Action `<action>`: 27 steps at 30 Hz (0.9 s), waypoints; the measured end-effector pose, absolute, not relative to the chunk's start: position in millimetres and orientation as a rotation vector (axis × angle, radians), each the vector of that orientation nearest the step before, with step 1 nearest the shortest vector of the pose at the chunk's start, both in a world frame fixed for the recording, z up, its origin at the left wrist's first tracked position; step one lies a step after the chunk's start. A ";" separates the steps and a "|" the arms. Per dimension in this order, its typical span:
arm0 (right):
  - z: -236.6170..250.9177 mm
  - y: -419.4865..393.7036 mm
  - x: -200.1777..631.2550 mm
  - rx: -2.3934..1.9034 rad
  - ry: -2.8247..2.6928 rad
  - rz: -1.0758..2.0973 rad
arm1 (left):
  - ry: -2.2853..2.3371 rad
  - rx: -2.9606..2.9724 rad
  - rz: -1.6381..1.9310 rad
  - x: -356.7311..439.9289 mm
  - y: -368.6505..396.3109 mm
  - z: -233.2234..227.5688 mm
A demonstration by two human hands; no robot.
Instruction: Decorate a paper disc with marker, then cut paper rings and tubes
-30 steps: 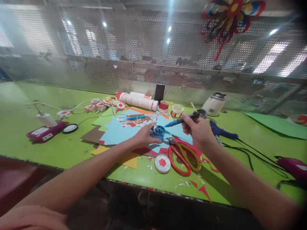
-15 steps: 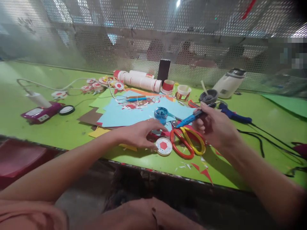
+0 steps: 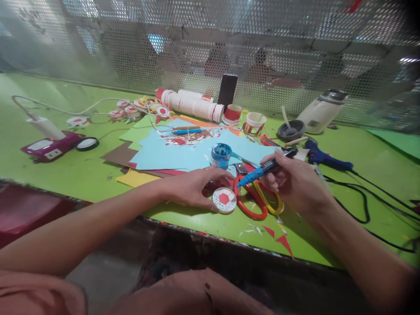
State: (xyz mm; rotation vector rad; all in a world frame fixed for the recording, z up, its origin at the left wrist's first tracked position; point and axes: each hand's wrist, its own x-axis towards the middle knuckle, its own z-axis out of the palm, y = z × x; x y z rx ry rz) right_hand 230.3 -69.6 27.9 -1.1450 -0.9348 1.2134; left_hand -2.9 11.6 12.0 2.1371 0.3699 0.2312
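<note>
A: Head view first. What has changed since half a second ago?

B: The left hand [image 3: 193, 188] has slid toward the white disc [image 3: 224, 200]. Before, its fingertips stopped just short; now thumb and fingers curl loosely around the disc's left edge and touch it, while the disc lies flat on the green table [image 3: 82, 170]. The right hand [image 3: 292, 181] has dropped a little, and the tip of the blue pen [image 3: 262, 169] now points down-left, just above the disc's right side.

A: How is that right hand set?

B: Closed around the pen in a writing grip, thumb and forefinger pinching the barrel near its dark upper end.

A: And the disc itself?

B: Round and white, with a red hexagon in the centre and pale segments ringed around it. It sits near the table's front edge, just left of the scissors [image 3: 254, 199], whose red and yellow handles lie partly under the right hand.

A: What else is close?

B: A small blue pot [image 3: 221, 155] stands behind the left hand on the light blue paper [image 3: 170, 155], apart from both hands. A blue glue gun [image 3: 324, 159] lies to the right, with black cables trailing off. Red paper scraps [image 3: 280, 240] dot the table's front edge.
</note>
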 end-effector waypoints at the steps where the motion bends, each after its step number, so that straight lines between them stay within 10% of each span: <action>1: 27.5 -70.1 229.9 -1.153 -0.930 1.213 | 0.372 2.150 0.237 -3.4 10.2 11.4; 27: 23.6 -99.8 195.7 -1.340 -1.518 0.795 | 0.480 2.421 0.379 -1.0 -2.5 -0.1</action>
